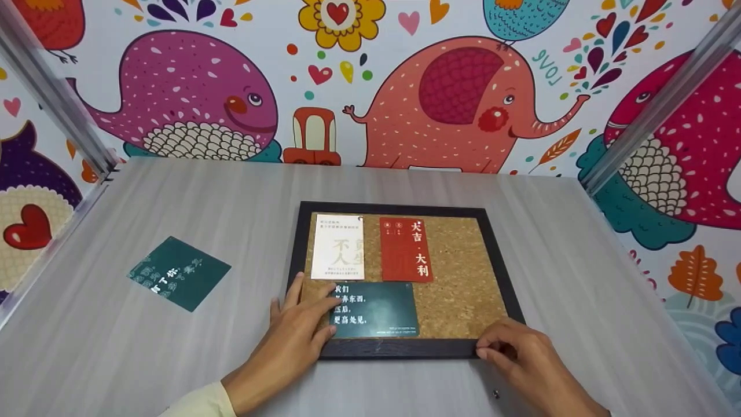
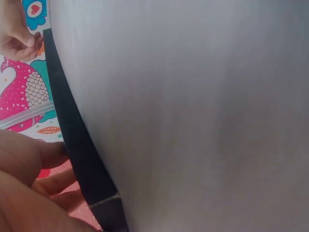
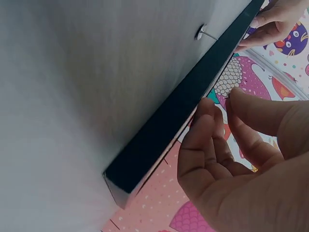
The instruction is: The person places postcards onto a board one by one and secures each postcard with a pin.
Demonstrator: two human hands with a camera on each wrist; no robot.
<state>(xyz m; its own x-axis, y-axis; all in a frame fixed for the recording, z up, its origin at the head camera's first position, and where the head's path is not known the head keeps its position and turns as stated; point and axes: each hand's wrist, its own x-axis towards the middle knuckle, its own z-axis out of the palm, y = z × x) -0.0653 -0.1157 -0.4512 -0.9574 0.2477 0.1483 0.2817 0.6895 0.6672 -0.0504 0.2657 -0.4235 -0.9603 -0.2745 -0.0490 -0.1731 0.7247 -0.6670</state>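
A cork board (image 1: 457,272) in a black frame lies on the table. Upon it are a white card (image 1: 336,255), a red card (image 1: 399,255) and, below them, a green card (image 1: 382,315). My left hand (image 1: 295,330) rests at the board's lower left, its fingers spread and touching the green card's left edge. By the lower right corner is my right hand (image 1: 527,353), thumb and index finger together. The right wrist view shows a tiny dark point at those fingertips, seemingly a thumbtack (image 3: 227,97), mostly hidden.
Another green card (image 1: 179,275) lies on the table to the left. A loose thumbtack (image 1: 495,394) sits just in front of the board, near my right hand. Patterned walls (image 1: 324,75) with cartoon animals enclose the table's back and sides.
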